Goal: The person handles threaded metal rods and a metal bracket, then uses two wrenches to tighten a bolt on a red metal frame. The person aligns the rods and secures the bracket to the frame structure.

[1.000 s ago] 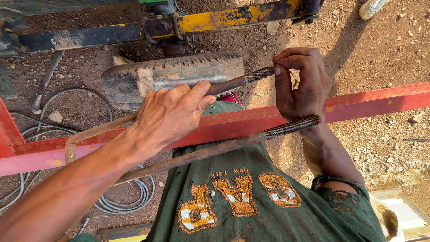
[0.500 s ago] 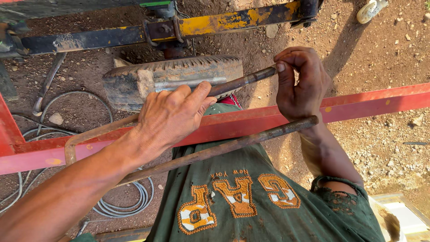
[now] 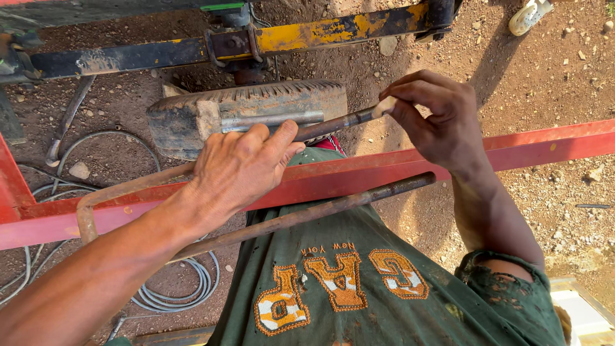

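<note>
The left hand [image 3: 246, 166] lies closed over the upper leg of a rusty U-shaped steel bolt [image 3: 211, 240], with the fingers wrapped on top of the rod and the thumb side toward the body. The bolt is bent at its left end, near the left edge of the red painted steel beam [image 3: 544, 144], and its two legs run to the right, one above the beam and one below it, so the beam sits between them. Both legs end in a threaded part.

The right hand [image 3: 435, 118] is at the threaded tip of the upper leg. Its fingers are curled, and thumb and forefinger pinch a small pale piece [image 3: 384, 106] right at the end of the thread; what this piece is, I cannot tell. The lower leg's threaded end is free, just under the right wrist.

Behind the upper leg, a worn block of old tyre rubber [image 3: 243, 115] lies on the brown dirt ground [image 3: 544, 70]. Further back is a dark and yellow metal bar [image 3: 333, 29]. Grey cables [image 3: 173, 291] are coiled on the ground at the lower left. The person wears a dark green shirt [image 3: 384, 301] with orange stitched letters.
</note>
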